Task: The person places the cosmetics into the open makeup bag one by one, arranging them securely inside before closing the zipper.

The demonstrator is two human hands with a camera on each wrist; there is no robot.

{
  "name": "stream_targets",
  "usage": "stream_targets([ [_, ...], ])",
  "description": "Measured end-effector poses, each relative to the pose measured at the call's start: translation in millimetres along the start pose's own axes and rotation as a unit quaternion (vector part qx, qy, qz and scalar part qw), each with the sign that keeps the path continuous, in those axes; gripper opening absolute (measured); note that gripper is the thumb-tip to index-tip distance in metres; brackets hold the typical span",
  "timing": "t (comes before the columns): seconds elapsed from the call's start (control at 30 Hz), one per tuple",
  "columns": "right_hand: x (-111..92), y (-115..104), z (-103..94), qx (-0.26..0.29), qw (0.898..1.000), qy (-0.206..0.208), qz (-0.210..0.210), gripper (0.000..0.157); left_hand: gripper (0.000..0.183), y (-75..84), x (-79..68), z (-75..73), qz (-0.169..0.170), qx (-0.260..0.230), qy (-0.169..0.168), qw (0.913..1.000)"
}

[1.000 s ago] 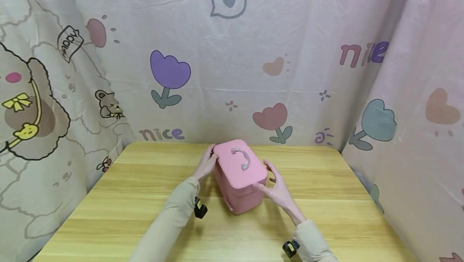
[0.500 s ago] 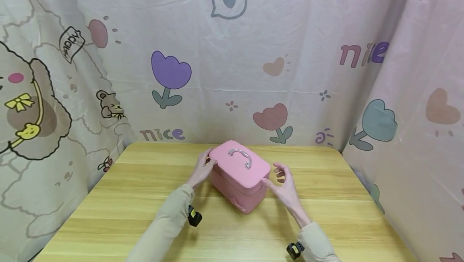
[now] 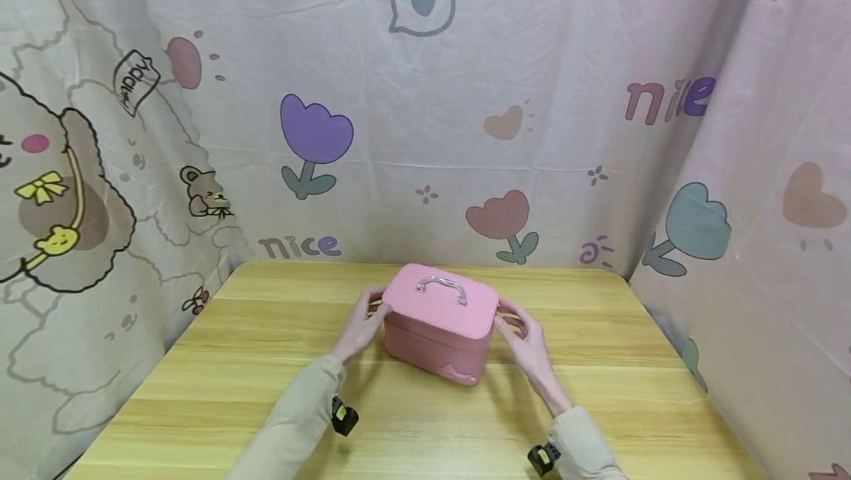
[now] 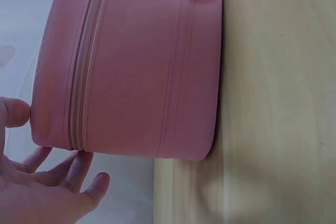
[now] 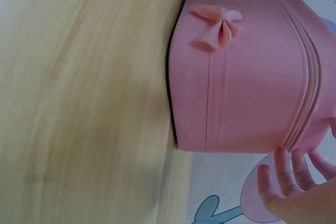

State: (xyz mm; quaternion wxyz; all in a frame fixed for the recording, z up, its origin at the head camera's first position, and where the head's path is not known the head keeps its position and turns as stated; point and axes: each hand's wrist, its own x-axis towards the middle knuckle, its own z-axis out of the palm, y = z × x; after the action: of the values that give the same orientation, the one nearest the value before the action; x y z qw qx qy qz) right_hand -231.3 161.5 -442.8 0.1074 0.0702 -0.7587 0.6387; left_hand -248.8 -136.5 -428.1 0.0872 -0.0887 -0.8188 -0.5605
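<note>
A pink zipped vanity case [image 3: 435, 343] with a silver carrying handle [image 3: 442, 285] on its lid stands upright on the wooden table, its bow-trimmed long side towards me. At the case's left end, my left hand [image 3: 360, 323] touches it with its fingertips, the thumb by the lid corner. My right hand [image 3: 528, 343] has its fingertips on the opposite end, fingers spread and slightly bent. The zip [image 4: 81, 77] looks closed in the left wrist view. A pink bow [image 5: 220, 27] sits low on the long side in the right wrist view.
The wooden table [image 3: 219, 391] spreads around the case on every side. Behind it hangs a printed curtain [image 3: 412, 96], with further curtain panels at left and right. Small black devices [image 3: 344, 416] hang by both wrists.
The vanity case has turned counterclockwise, bringing its long side round to face me. My left hand has come nearer and leftward; my right hand has shifted a little to the right.
</note>
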Motion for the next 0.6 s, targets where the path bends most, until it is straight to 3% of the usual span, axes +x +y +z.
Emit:
stream_targets([
  [0.33, 8, -2, -5.3, -0.026, 0.999, -0.018, 0.024, 0.046, 0.045, 2.5, -17.2, 3.7, -0.025, 0.006, 0.009, 0.9996],
  [0.6, 14, -2, -7.1, -0.010, 0.999, -0.033, 0.037, 0.045, 0.045, 7.3, -25.4, 6.5, -0.042, 0.009, 0.028, 0.9987],
])
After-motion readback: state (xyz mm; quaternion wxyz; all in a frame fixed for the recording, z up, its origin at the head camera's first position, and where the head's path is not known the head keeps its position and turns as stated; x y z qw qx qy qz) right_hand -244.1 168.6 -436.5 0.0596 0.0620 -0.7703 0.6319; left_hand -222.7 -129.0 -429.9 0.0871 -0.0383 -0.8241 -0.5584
